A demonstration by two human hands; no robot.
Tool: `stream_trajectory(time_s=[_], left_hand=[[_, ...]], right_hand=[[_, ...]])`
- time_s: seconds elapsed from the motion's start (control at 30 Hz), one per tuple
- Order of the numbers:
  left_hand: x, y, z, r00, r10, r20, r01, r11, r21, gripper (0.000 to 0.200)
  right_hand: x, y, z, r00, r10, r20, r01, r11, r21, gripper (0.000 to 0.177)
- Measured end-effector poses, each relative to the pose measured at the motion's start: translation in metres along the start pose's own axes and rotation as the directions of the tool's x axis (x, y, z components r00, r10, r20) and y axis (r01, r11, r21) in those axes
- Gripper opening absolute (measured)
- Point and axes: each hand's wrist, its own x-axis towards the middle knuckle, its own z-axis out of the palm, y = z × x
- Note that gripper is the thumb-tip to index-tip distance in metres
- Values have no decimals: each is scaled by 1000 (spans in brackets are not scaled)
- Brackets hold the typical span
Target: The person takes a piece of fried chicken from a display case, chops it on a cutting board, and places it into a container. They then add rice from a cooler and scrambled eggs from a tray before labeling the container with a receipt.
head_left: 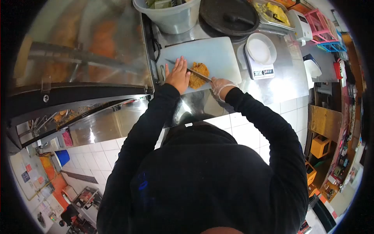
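Note:
A golden-brown breaded piece of food (200, 69) lies on the pale cutting board (222, 54), near its front edge. Across it runs a long knife (201, 75), with food showing on both sides of the blade. My right hand (222, 87), in a clear plastic glove, is closed around the knife's handle end. My left hand (178, 76) is bare and flat, its fingers stretched out over the front part of the knife. The blade's tip shows just beyond those fingers, and part of the blade is hidden under them.
Right of the board stands a kitchen scale (261, 73) bearing a round white dish (260, 48). Behind are a translucent tub (171, 19), a dark round pan (214, 23) and a metal tray (291, 25) with yellow food. A glass-fronted cabinet (89, 46) borders the left side.

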Motion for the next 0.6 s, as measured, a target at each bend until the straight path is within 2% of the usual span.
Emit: stream_trajectory(time_s=[0.13, 0.23, 0.33, 0.43, 0.6], left_hand=[[-1, 5, -27, 991, 43, -126, -50, 998, -50, 50], [7, 9, -39, 985, 96, -143, -96, 995, 4, 50], [13, 3, -13, 992, 79, -97, -79, 997, 4, 51], [20, -1, -10, 994, 93, -59, -93, 996, -6, 52], [14, -2, -4, 998, 63, -17, -62, 998, 21, 52]], right_hand=[[-19, -5, -31, 999, -12, -42, 12, 1000, -1, 23], [-22, 0, -32, 996, -27, -81, 26, 1000, -3, 23], [-15, 2, -33, 997, 31, -70, -33, 999, -20, 23], [-13, 4, -30, 1000, 6, -25, -7, 999, -41, 23], [3, 16, -13, 995, -63, -82, 58, 996, -61, 20]])
